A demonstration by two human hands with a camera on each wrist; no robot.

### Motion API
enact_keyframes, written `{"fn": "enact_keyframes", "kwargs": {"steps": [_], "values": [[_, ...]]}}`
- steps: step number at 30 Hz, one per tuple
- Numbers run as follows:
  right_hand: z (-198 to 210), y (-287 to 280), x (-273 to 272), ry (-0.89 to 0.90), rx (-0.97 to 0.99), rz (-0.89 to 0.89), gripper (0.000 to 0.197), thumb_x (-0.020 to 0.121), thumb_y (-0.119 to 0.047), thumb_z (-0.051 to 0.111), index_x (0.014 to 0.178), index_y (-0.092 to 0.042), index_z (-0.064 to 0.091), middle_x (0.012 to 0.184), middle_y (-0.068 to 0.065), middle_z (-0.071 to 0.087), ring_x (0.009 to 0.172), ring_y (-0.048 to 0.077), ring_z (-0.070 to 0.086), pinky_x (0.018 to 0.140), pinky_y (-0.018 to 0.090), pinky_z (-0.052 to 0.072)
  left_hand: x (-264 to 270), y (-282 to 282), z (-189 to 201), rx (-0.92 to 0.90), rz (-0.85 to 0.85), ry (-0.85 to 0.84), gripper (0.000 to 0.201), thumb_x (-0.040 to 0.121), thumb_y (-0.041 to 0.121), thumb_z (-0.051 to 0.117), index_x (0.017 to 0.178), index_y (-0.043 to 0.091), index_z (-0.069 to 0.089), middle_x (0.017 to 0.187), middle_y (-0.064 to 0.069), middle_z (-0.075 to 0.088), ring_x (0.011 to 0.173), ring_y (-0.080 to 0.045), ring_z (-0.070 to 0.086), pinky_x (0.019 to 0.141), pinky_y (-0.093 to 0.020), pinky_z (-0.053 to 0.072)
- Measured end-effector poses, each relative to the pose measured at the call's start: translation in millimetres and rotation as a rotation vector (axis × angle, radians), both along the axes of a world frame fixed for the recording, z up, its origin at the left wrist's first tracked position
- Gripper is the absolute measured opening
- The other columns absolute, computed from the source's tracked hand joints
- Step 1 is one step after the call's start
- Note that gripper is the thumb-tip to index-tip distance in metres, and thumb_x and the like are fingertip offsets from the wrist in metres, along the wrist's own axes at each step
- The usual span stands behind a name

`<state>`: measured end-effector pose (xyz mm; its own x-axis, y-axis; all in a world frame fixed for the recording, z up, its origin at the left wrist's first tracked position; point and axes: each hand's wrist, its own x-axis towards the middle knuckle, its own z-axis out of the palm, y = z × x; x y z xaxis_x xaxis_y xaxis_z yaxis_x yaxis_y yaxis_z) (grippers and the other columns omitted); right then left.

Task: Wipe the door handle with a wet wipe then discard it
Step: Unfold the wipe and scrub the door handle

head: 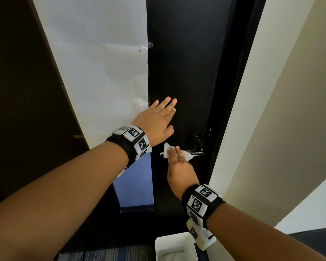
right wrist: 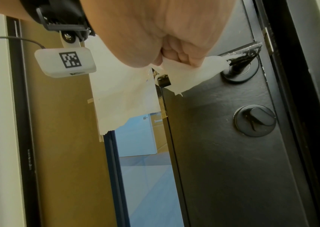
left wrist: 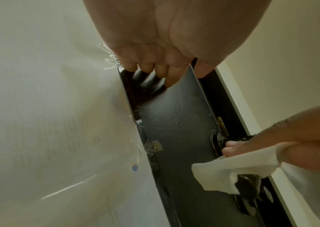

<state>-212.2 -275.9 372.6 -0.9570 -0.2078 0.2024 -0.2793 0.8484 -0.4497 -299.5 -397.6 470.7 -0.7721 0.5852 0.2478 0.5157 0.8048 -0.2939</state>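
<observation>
My left hand (head: pixel 156 119) lies flat, fingers straight, steadying the black door (head: pixel 186 72) while my right hand (head: pixel 179 166) wraps the white wet wipe (head: pixel 167 150) round its black lever handle (head: pixel 196 153).

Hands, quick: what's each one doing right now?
Left hand: open, fingers straight, flat against the door.
Right hand: holds the wipe around the handle.

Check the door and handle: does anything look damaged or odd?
Yes. The door handle has white flecks or scrapes near its pivot, beside the wet wipe. The white paper taped beside the door has a torn lower edge.
</observation>
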Motion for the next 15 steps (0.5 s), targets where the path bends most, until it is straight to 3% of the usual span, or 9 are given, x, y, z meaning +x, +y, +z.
{"fn": "enact_keyframes", "kwargs": {"steps": [15], "values": [[0.2, -9.7, 0.2, 0.001, 0.003, 0.039, 0.053, 0.097, -0.001, 0.035, 0.148, -0.001, 0.021, 0.158, 0.021, 0.018, 0.148, 0.029, 0.011, 0.119, 0.035, 0.019, 0.9, 0.9, -0.6, -0.004, 0.004, 0.01, 0.06, 0.095, 0.037, 0.024, 0.148, 0.011, 0.015, 0.16, -0.004, -0.001, 0.147, -0.018, -0.005, 0.118, -0.036, 0.001]]}}
